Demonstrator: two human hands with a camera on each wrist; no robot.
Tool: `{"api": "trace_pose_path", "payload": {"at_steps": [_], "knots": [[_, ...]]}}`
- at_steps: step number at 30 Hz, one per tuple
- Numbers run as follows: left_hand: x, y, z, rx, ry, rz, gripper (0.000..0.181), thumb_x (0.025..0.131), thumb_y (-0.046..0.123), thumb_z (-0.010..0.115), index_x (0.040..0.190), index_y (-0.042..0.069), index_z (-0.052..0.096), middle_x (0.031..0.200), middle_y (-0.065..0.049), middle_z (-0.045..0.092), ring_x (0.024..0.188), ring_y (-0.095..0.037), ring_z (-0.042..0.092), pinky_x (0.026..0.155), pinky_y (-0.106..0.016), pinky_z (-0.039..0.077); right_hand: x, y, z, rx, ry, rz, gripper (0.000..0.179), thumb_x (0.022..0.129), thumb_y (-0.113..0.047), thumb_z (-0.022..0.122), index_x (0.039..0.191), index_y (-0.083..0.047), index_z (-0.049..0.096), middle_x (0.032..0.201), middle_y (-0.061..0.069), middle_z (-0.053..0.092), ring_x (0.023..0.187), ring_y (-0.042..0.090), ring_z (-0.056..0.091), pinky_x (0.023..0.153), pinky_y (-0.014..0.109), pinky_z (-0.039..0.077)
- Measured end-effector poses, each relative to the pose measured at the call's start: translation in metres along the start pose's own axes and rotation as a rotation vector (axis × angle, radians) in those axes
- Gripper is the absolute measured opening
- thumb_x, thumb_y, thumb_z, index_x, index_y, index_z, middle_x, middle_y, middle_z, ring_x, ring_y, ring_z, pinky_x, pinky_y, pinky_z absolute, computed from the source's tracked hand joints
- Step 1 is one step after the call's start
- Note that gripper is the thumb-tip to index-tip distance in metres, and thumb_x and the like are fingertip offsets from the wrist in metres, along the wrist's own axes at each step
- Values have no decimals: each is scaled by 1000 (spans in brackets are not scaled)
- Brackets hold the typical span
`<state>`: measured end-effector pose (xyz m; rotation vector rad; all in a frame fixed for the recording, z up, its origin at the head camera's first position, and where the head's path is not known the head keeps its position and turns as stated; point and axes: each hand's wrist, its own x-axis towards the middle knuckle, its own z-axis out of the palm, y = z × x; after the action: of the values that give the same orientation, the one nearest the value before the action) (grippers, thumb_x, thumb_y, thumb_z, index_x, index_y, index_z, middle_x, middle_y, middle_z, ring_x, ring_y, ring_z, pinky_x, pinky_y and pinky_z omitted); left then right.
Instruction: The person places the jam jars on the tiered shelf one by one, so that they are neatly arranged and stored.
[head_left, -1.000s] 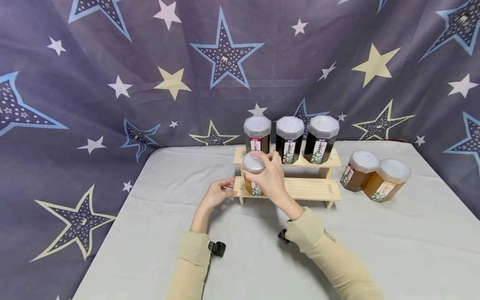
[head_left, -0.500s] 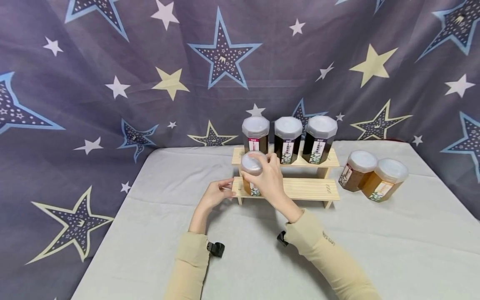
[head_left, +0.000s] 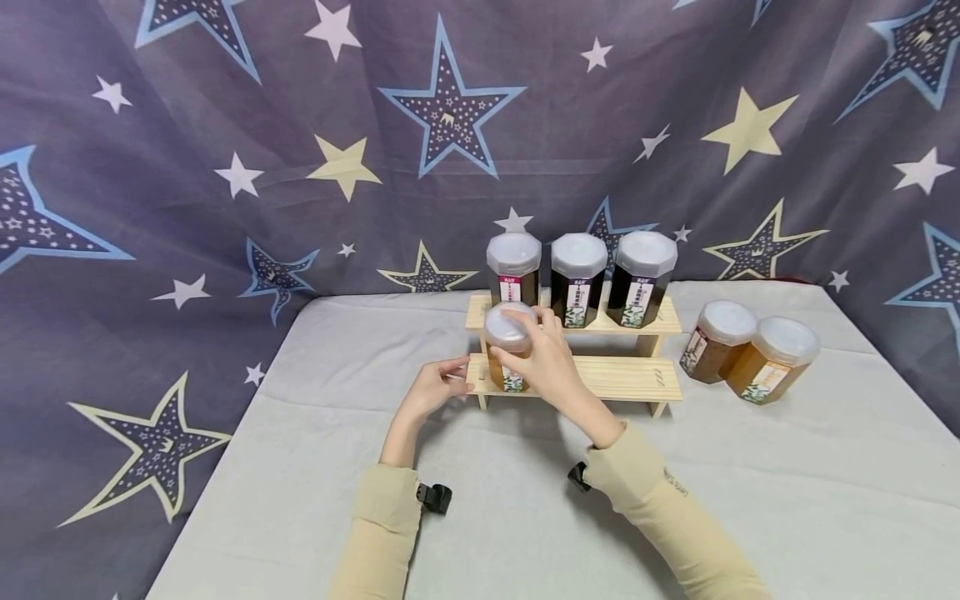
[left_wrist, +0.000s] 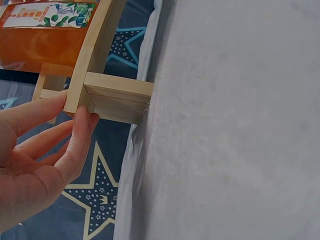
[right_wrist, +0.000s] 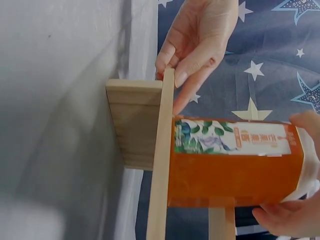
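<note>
An upright jar (head_left: 512,367) with orange contents and a white lid stands at the left end of the lower step of a two-step wooden rack (head_left: 618,377). My right hand (head_left: 550,358) has thumb and fingers around this jar's lid; in the right wrist view, fingertips (right_wrist: 306,121) lie along the lid's edges. At the rack's left end, my left hand (head_left: 433,387) pinches the lower board between thumb and fingers. The left wrist view shows that hand (left_wrist: 45,160) at the board's end, with part of the orange jar (left_wrist: 42,47) above.
Three dark jars stand on the upper step: a left jar (head_left: 514,265), a middle jar (head_left: 577,279) and a right jar (head_left: 641,279). To the rack's right, a brown jar (head_left: 716,342) and an amber jar (head_left: 774,362) sit together on the grey cloth (head_left: 750,483).
My right hand and forearm have shifted slightly right and toward me, uncovering a little more of the orange jar. The jar stays in place. My left hand keeps its hold on the rack.
</note>
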<state>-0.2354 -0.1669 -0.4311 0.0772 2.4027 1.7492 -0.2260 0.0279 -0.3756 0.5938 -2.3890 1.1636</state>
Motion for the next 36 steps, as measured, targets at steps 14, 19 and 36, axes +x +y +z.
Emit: {"api": "trace_pose_path", "payload": {"at_steps": [14, 19, 36], "knots": [[-7, 12, 0, -32, -20, -5, 51, 73, -9, 60, 122, -8, 47, 102, -29, 56, 71, -35, 60, 73, -50, 50, -4, 15, -24, 33, -36, -147, 41, 75, -15, 69, 112, -2, 57, 117, 22, 47, 105, 33, 48, 91, 44, 43], [-1, 2, 1, -4, 7, 11, 50, 73, -9, 60, 122, -9, 47, 99, -26, 57, 64, -21, 61, 68, -43, 54, -7, 22, -39, 41, -14, -161, 37, 76, -12, 68, 110, -2, 58, 115, 20, 51, 107, 32, 48, 95, 44, 40], [-2, 2, 1, 15, 26, 2, 49, 74, -8, 60, 121, -6, 49, 97, -24, 58, 59, -12, 57, 68, -44, 53, -29, 51, -94, -53, 41, -113, 32, 76, -8, 66, 106, 0, 60, 106, 15, 55, 97, 30, 52, 85, 46, 44]]}}
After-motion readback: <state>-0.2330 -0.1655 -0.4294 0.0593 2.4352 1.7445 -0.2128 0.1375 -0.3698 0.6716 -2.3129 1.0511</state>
